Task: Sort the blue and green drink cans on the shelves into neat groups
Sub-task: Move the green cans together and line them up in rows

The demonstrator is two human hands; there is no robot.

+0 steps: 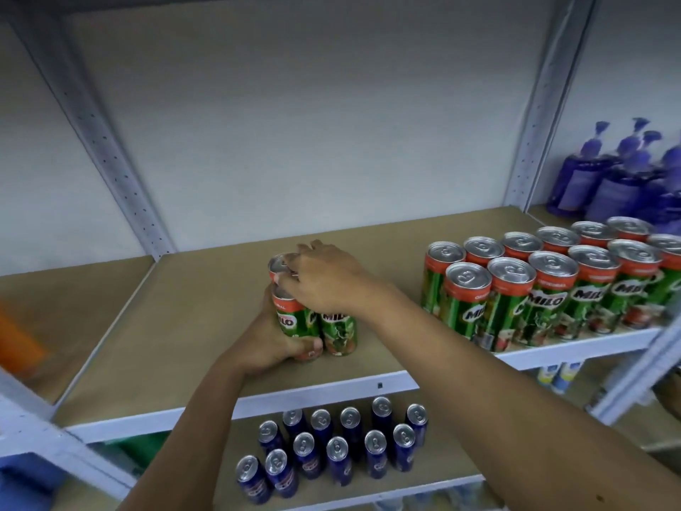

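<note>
A small cluster of green Milo cans [337,331] stands in the middle of the upper shelf [206,344]. My left hand [274,346] wraps round the cluster from the front left, thumb across a can's base. My right hand [324,276] lies over the tops of the cluster, fingers curled on the rear cans' rims. A larger group of green Milo cans [545,285] stands in two rows at the right of the same shelf. Several blue cans [339,449] stand in loose rows on the shelf below.
Purple pump bottles [619,175] stand on the neighbouring shelf at the far right. White perforated uprights [110,156] frame the bay. An orange object [18,344] shows at the left edge. Pale cans [558,376] sit lower right.
</note>
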